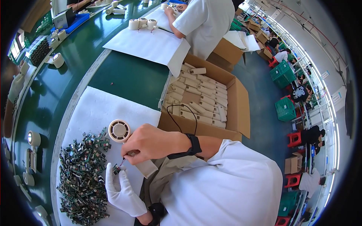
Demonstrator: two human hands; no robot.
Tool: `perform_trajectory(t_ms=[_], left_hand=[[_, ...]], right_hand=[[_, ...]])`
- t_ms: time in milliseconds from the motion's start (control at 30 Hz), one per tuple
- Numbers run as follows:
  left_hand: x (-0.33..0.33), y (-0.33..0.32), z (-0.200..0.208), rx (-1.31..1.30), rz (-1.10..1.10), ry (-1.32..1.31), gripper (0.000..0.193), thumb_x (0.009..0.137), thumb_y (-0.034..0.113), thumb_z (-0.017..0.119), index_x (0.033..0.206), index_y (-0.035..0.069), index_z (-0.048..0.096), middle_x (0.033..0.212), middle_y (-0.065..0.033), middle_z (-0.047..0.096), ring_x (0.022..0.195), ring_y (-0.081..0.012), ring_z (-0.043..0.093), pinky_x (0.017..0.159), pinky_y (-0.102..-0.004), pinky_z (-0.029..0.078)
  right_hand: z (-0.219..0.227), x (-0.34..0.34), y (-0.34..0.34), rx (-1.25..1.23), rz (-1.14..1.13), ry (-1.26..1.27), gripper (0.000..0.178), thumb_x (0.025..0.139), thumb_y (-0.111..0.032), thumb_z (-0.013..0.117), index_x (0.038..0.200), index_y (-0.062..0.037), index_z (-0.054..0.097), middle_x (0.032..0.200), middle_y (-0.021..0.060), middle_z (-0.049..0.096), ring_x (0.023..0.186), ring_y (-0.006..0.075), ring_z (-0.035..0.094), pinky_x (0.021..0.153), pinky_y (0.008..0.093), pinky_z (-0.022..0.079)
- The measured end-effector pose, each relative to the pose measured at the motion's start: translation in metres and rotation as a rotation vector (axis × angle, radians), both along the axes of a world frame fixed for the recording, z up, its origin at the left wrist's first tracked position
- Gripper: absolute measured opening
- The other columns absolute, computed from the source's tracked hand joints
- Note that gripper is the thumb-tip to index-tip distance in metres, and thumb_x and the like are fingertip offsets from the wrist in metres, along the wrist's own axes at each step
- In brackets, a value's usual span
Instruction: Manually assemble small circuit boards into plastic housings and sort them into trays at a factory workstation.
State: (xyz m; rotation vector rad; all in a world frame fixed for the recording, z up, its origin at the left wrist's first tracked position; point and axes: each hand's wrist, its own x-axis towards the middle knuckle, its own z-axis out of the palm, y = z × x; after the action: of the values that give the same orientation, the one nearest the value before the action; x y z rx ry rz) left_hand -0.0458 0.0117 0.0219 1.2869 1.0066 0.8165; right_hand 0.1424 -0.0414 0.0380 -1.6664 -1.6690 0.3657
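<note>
Head view: cream handheld fan (120, 130) over a white sheet (109, 107) on the green counter (132, 77), round head poking out past the bare right hand (147, 145), whose grip looks curled around it, though the fingertips are mostly hidden. Gloved left hand (124, 194) is pinching a tiny circuit board (116, 170), with a thin wire by it. Big heap of boards (81, 184) just beside. Cardboard box (241, 109) full of pale handles (205, 92) beyond the right wrist, coworker (211, 24) farther up.

Circuit boards (81, 177) on white sheet (102, 107)
</note>
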Motion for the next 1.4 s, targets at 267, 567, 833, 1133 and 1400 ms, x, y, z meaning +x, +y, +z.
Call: perform_trajectory(t_ms=[267,567,833,1133,1400], left_hand=[[0.005,-0.005,-0.001,0.053,0.079,-0.025,0.035,0.097,-0.005,0.062,0.133,-0.005,0.062,0.119,-0.0135,0.071,0.097,-0.0161,0.07,0.089,-0.0293,0.056],[0.01,-0.008,-0.003,0.144,0.08,0.079,0.034,0.096,-0.006,0.063,0.13,-0.006,0.064,0.118,-0.0139,0.072,0.097,-0.0165,0.07,0.087,-0.0293,0.056],[0.011,-0.01,-0.008,0.283,0.014,0.117,0.032,0.093,-0.007,0.067,0.124,-0.006,0.068,0.118,-0.0127,0.073,0.096,-0.0168,0.069,0.087,-0.0302,0.056],[0.007,-0.012,-0.009,0.327,0.039,0.114,0.032,0.089,-0.007,0.07,0.121,-0.004,0.07,0.109,-0.0114,0.075,0.093,-0.0185,0.072,0.086,-0.0317,0.057],[-0.001,-0.015,-0.011,0.756,-0.137,0.069,0.03,0.081,-0.007,0.076,0.111,-0.001,0.075,0.104,-0.0133,0.077,0.09,-0.02,0.074,0.083,-0.0329,0.058]], right_hand=[[0.009,-0.006,-0.008,-0.159,-0.037,0.218,0.015,0.078,-0.022,0.07,0.082,-0.0096,0.076,0.066,0.0052,0.067,0.061,0.0267,0.065,0.058,0.0374,0.049],[0.003,-0.006,-0.009,-0.084,-0.014,0.241,0.015,0.078,-0.02,0.07,0.084,-0.0085,0.077,0.067,0.0056,0.067,0.062,0.0265,0.065,0.058,0.0367,0.049],[0.0,-0.006,-0.011,-0.073,0.012,0.206,0.016,0.08,-0.02,0.07,0.086,-0.0076,0.077,0.069,0.0059,0.068,0.062,0.0269,0.064,0.058,0.0365,0.049],[0.001,-0.011,-0.012,-0.108,-0.018,0.264,0.017,0.082,-0.022,0.07,0.087,-0.0073,0.077,0.068,0.0076,0.067,0.063,0.0275,0.065,0.059,0.0369,0.05],[-0.007,-0.021,-0.01,-0.088,-0.172,0.2,0.013,0.089,-0.016,0.071,0.096,-0.006,0.076,0.079,0.0075,0.072,0.066,0.0188,0.067,0.061,0.0306,0.052]])
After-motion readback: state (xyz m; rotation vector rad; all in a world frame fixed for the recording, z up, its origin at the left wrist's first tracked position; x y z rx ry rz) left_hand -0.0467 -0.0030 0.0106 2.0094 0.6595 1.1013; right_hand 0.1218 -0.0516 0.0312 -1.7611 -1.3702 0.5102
